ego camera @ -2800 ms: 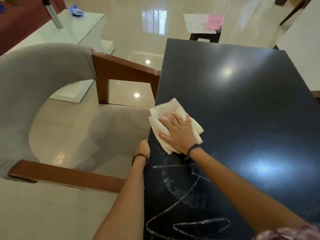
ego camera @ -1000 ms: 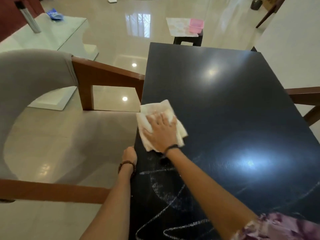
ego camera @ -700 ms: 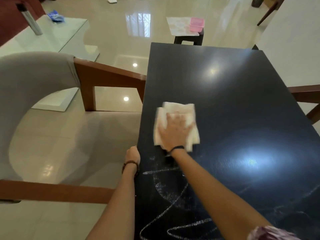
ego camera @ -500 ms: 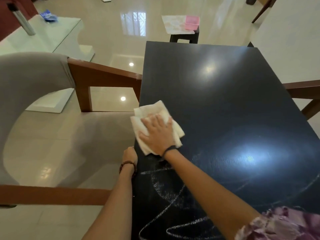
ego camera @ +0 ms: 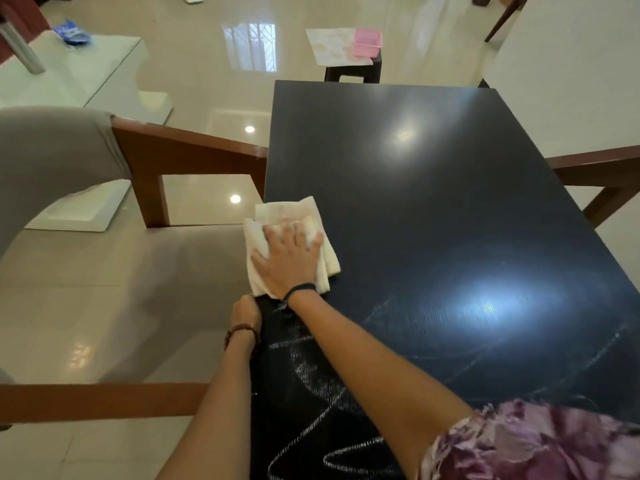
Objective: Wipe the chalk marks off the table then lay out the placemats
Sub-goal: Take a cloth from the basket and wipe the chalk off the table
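A dark table (ego camera: 433, 188) fills the middle and right of the view. White chalk marks (ego camera: 311, 441) loop over its near left part, with fainter smears (ego camera: 388, 310) further right. A folded white cloth (ego camera: 287, 213) lies at the table's left edge. My right hand (ego camera: 289, 261) presses flat on the cloth with fingers spread. Just behind it, my left hand (ego camera: 246, 311) grips the table's left edge with curled fingers. Patterned placemats (ego camera: 329, 46) lie on a dark stool (ego camera: 353, 69) beyond the table's far end.
A grey padded chair with wooden arms (ego camera: 180, 150) stands close against the table's left side. A second wooden chair arm (ego camera: 599, 168) shows at the right. A pink box (ego camera: 367, 43) sits on the placemats. A glass side table (ego camera: 76, 74) stands far left.
My right hand swept the cloth to the right across the table, then back to the left edge. My left hand has stayed on the table edge.
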